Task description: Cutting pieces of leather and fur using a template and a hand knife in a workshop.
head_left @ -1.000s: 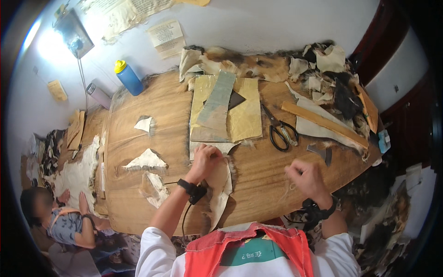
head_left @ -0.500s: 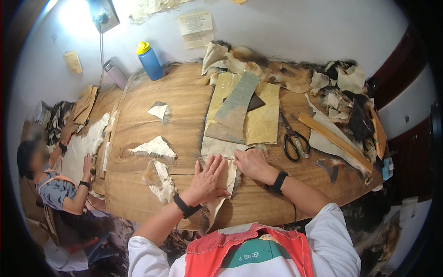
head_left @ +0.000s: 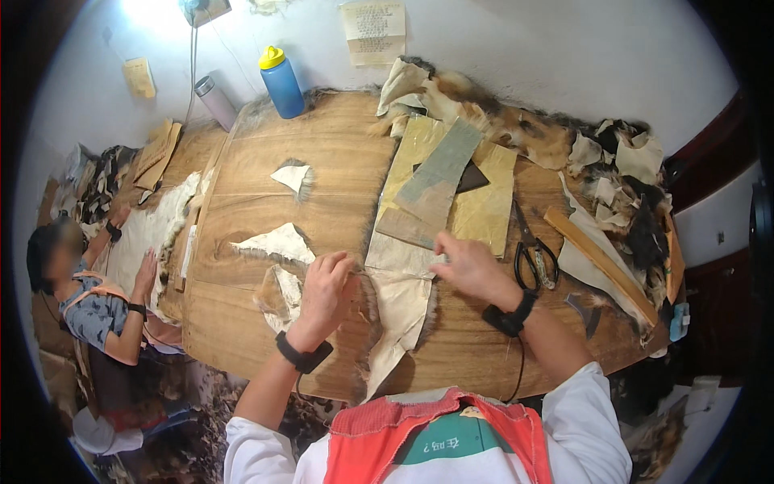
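A pale fur hide piece (head_left: 401, 306) lies skin side up before me, dark fur along its edges, its upper end under the stacked card patterns. My left hand (head_left: 324, 292) is raised just left of it, fingers loosely bent and apart, with nothing visible in them. Beside the hide's right edge my right hand (head_left: 476, 268) has thumb and fingers pinched together. A small pale bit shows at its fingertips; I cannot tell whether it is the hide's edge or something separate. Yellowish card patterns (head_left: 484, 211) and a grey-green strip (head_left: 436, 181) lie beyond my hands.
Black-handled scissors (head_left: 536, 262), a wooden stick (head_left: 601, 266) and a dark curved blade (head_left: 584, 315) lie to the right. Small hide scraps (head_left: 278, 240) lie left. A blue bottle (head_left: 282, 90) and a pink flask (head_left: 215, 105) stand behind. Another person (head_left: 105, 310) works at the far left.
My left hand has lifted off the hide and moved left. My right hand has shifted up and right to beside the hide's edge. The view has shifted slightly.
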{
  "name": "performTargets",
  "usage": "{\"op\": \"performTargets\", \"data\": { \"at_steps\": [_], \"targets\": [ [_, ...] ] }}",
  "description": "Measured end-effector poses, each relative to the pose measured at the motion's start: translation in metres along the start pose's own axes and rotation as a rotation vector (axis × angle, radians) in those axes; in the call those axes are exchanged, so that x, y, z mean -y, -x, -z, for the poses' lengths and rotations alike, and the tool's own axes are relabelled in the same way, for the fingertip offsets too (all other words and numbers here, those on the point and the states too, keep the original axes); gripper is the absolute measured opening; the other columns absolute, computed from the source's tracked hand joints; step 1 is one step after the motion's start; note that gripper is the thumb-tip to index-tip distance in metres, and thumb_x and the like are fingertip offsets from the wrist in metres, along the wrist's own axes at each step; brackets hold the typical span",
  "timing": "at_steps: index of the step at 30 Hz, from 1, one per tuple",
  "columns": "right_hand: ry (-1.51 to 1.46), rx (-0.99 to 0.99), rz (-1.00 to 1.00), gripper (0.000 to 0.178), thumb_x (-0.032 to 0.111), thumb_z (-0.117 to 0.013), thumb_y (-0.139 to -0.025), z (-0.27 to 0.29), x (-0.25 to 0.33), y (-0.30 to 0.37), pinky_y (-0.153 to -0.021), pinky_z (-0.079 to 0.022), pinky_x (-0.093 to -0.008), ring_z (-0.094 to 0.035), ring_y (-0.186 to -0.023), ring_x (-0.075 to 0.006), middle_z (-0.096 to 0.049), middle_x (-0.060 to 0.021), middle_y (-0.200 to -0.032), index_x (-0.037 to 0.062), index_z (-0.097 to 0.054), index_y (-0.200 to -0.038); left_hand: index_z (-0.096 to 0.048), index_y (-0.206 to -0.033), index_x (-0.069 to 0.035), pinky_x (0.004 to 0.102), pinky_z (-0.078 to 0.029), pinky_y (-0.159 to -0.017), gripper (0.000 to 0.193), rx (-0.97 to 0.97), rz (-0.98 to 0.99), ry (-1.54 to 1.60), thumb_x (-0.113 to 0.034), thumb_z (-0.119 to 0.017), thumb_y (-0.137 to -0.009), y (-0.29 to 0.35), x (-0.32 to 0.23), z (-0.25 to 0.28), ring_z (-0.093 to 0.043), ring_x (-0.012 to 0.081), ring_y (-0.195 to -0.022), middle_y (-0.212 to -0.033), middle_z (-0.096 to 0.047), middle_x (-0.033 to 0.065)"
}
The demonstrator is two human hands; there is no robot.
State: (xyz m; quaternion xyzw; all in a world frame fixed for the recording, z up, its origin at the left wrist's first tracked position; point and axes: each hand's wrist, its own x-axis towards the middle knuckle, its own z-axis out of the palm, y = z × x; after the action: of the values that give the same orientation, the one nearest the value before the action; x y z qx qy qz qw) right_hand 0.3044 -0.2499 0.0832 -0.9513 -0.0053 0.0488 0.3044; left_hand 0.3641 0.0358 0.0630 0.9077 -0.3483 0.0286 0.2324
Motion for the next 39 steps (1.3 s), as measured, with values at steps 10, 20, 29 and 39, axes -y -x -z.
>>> {"op": "performTargets", "data": {
  "at_steps": [10,20,29,39],
  "targets": [
    [-0.305,-0.074,0.07,0.024,0.021,-0.059,-0.092,-0.056,0.003,-0.01,-0.068,-0.047,-0.0517,-0.063,-0.077,-0.0431,-0.064,-0.0206,-0.078,0.0064,-0.047,-0.106,-0.065,-0.104,-0.01,0.0399,-0.04,-0.091,0.029,0.056,-0.185,0.225,-0.008,-0.072,-0.076,-0.031,-0.018,-0.028,-0.054,0.0284,-0.104,-0.107,-0.061,0.0074],
    [-0.15,0.019,0.085,0.026,0.017,-0.062,-0.091,-0.062,-0.001,-0.005,-0.063,-0.046,-0.0493,-0.063,-0.074,-0.0415,-0.062,-0.0186,-0.075,0.007,-0.043,-0.107,-0.067,-0.089,-0.011,0.0403,-0.035,-0.089,0.016,0.204,-0.121,0.176,-0.018,-0.072,-0.076,-0.04,-0.019,-0.047,-0.053,0.0267,-0.096,-0.091,-0.06,0.0071],
    [-0.12,-0.028,0.125,0.028,0.022,-0.064,-0.089,-0.067,-0.001,-0.006,-0.064,-0.047,-0.0506,-0.064,-0.073,-0.0416,-0.064,-0.0189,-0.073,0.0082,-0.046,-0.104,-0.07,-0.073,-0.008,0.041,-0.036,-0.08,0.031,0.275,0.076,-0.06,-0.038,-0.071,-0.082,-0.036,-0.014,-0.031,-0.058,0.0277,-0.08,-0.078,-0.062,0.0085],
    [-0.15,0.009,0.109,0.029,0.021,-0.067,-0.087,-0.06,0.003,-0.004,-0.066,-0.048,-0.0495,-0.065,-0.077,-0.0416,-0.065,-0.0194,-0.078,0.007,-0.048,-0.105,-0.064,-0.101,-0.007,0.0393,-0.046,-0.083,0.029,-0.034,-0.088,0.196,-0.003,-0.071,-0.074,-0.034,-0.009,-0.022,-0.056,0.0309,-0.099,-0.106,-0.06,0.012]
  ]
}}
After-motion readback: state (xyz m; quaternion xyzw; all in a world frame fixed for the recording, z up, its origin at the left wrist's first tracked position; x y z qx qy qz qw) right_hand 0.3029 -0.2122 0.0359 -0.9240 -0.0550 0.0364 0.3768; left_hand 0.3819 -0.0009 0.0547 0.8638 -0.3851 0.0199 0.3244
